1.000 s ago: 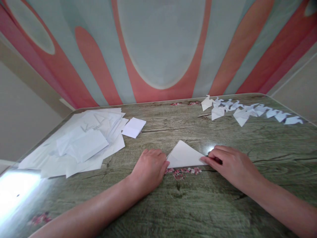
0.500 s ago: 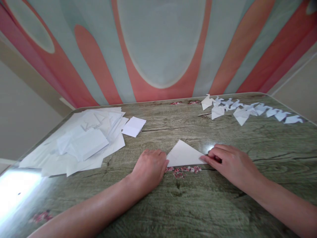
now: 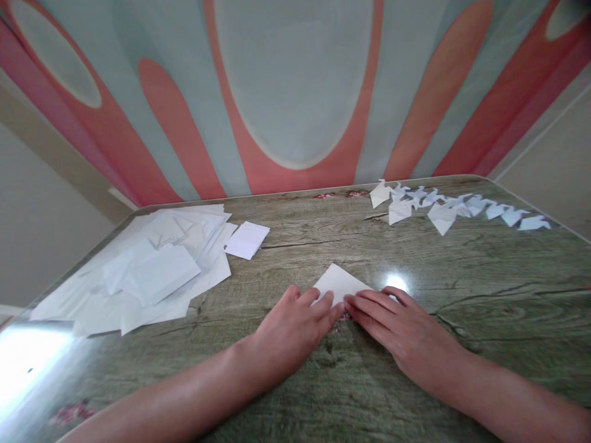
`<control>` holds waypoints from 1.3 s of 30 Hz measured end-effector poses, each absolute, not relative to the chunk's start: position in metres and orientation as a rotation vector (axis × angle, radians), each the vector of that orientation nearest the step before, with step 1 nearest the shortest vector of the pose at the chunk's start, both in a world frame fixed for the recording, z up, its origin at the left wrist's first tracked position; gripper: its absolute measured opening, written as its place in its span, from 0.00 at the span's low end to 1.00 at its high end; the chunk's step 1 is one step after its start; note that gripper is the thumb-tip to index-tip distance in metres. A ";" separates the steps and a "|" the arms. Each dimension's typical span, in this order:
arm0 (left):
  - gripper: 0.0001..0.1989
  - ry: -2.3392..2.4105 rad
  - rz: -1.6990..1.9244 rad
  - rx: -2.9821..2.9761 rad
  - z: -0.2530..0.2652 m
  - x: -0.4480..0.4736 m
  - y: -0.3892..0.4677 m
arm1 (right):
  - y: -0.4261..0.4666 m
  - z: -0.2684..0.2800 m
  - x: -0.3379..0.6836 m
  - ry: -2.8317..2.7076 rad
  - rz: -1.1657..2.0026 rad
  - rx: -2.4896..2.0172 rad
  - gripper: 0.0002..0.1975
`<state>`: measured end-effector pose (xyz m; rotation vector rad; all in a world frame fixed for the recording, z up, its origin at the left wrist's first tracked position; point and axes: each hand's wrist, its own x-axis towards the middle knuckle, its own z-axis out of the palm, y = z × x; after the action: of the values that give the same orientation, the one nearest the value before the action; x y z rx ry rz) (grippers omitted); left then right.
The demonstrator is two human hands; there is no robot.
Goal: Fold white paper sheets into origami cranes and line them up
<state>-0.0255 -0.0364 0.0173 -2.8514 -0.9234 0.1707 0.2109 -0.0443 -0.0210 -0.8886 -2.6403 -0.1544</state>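
Note:
A white sheet of paper folded into a triangle point(image 3: 340, 280) lies on the table in front of me, its peak pointing away. My left hand point(image 3: 300, 320) rests over its left part, fingers extended and slightly spread on the paper. From the other side, my right hand point(image 3: 392, 320) lays its outstretched fingers along the near folded edge, covering the right part. The fingertips of both hands almost meet at the middle of that edge. Neither hand grips the paper; the lower corners are hidden beneath the fingers.
A messy pile of white paper sheets point(image 3: 157, 277) covers the table's left side. Beside it lies a small stack of square paper point(image 3: 248, 240). Several folded paper birds point(image 3: 442, 216) stand in a row at the back right. The wood-patterned table point(image 3: 305, 221) meets a patterned wall covering point(image 3: 295, 92).
Both hands have moved inward from the triangle's two lower corners to the middle of its near edge. Their fingers have gone from pinching the corners to lying flat on the paper.

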 end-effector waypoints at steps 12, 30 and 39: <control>0.18 -1.074 0.508 -2.633 0.031 -0.036 -0.058 | -0.050 0.000 0.233 -2.695 -0.436 -1.197 0.16; 0.19 -1.655 -0.425 -2.908 0.005 -0.038 -0.013 | -0.003 -0.045 0.243 -2.090 0.082 -1.469 0.30; 0.31 -1.545 -0.762 -2.894 0.003 -0.028 -0.016 | -0.007 -0.028 0.238 -2.029 0.274 -1.342 0.12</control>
<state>-0.0276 -0.0159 0.0029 -2.8935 -1.5448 -0.7618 0.2380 -0.0065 -0.0283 -1.3422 -2.0291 0.2736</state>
